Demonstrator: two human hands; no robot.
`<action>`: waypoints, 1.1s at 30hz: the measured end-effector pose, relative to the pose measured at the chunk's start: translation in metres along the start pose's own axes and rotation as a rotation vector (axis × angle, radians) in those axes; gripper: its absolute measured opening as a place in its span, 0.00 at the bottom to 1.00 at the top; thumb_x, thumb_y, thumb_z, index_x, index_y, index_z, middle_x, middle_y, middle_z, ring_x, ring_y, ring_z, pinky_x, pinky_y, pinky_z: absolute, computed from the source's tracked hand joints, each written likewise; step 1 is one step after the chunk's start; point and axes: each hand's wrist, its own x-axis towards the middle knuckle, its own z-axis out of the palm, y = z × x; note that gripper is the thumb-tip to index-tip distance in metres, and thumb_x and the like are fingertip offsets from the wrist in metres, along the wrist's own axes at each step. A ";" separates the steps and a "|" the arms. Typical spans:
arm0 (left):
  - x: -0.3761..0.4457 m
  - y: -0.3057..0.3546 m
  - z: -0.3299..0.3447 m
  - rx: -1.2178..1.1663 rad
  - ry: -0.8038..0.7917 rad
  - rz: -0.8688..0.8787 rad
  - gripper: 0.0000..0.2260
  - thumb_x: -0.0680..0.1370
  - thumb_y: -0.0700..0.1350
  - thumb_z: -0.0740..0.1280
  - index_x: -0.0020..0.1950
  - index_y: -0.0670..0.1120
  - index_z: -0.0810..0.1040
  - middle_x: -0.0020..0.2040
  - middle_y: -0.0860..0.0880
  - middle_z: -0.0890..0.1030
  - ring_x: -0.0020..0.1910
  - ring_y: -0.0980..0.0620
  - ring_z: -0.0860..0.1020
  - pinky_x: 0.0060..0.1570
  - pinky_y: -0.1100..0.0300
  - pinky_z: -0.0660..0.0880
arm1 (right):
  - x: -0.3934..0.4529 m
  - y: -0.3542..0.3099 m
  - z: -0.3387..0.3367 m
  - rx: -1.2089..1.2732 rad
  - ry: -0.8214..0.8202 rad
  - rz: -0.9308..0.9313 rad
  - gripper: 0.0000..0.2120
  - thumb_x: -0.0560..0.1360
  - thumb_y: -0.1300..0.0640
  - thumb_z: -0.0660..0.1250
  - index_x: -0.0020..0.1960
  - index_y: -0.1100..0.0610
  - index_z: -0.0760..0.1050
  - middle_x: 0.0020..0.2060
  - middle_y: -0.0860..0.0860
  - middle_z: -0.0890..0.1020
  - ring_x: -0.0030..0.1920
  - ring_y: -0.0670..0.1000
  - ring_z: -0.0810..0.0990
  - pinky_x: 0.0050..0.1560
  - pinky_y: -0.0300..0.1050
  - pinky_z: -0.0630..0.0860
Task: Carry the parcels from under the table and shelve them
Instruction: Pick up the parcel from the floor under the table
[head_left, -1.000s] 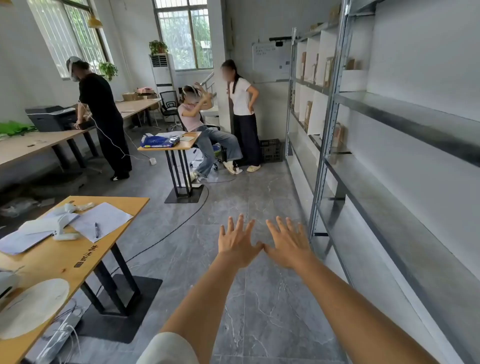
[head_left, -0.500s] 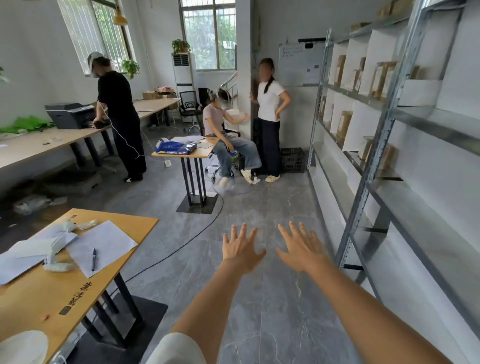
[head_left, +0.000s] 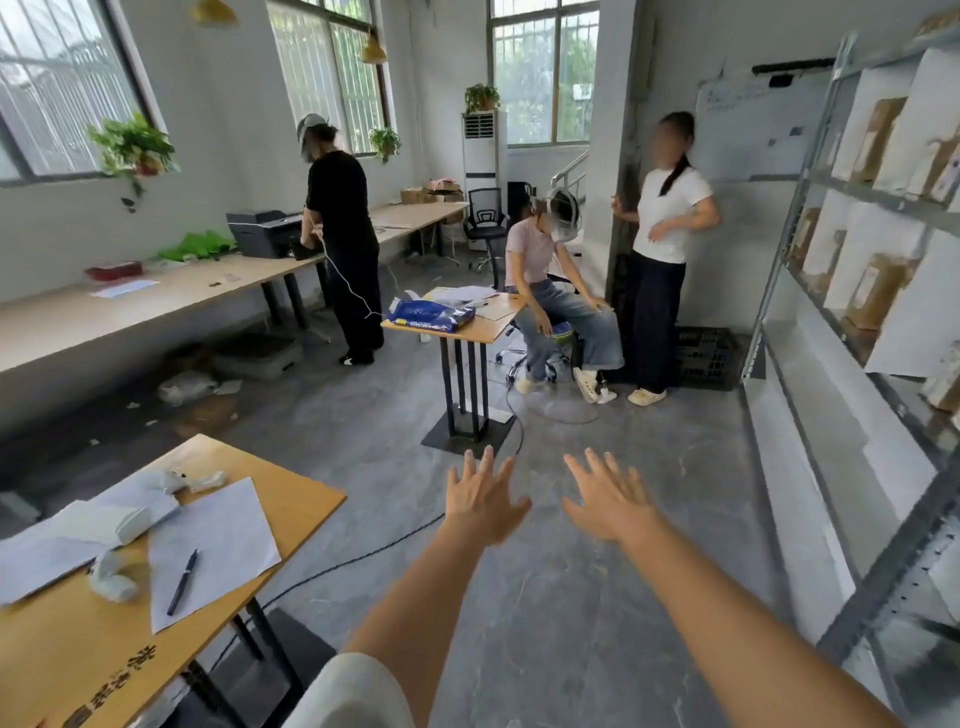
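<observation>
Above grey floor | left hand (head_left: 480, 500) and right hand (head_left: 609, 501) being held spread, empty | fetching step judged | parcels under long pale wooden bench (head_left: 156, 306) being needed next

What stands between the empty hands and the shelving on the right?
Nothing visible. Both the left hand and right hand are open and empty over bare floor; the shelf rack stands unobstructed to the right. No parcel is held.

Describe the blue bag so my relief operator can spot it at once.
Find the small wooden table on black metal legs standing alone mid-floor, beside the seated person in jeans. The blue plastic bag lies flat on its near left corner. It is the only blue, bulky thing there; the white paper sheets beside it are thin and flat.
</observation>
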 end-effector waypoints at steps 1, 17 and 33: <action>0.017 -0.004 -0.003 -0.003 0.008 -0.020 0.30 0.77 0.61 0.54 0.77 0.53 0.51 0.79 0.45 0.49 0.77 0.39 0.48 0.74 0.42 0.49 | 0.022 0.001 -0.006 -0.008 0.002 -0.018 0.32 0.78 0.42 0.52 0.77 0.50 0.44 0.78 0.55 0.48 0.77 0.59 0.48 0.74 0.59 0.52; 0.307 -0.153 -0.021 -0.081 0.020 -0.288 0.30 0.76 0.63 0.52 0.76 0.53 0.52 0.78 0.44 0.54 0.76 0.38 0.50 0.74 0.41 0.49 | 0.370 -0.069 -0.049 -0.120 -0.022 -0.296 0.32 0.77 0.42 0.54 0.77 0.51 0.48 0.77 0.56 0.53 0.76 0.60 0.53 0.72 0.60 0.53; 0.499 -0.324 -0.036 -0.048 -0.011 -0.641 0.31 0.77 0.62 0.54 0.77 0.52 0.51 0.78 0.45 0.51 0.76 0.38 0.49 0.74 0.42 0.49 | 0.651 -0.215 -0.064 -0.172 -0.110 -0.671 0.33 0.78 0.39 0.52 0.77 0.49 0.44 0.78 0.55 0.47 0.77 0.60 0.48 0.75 0.62 0.46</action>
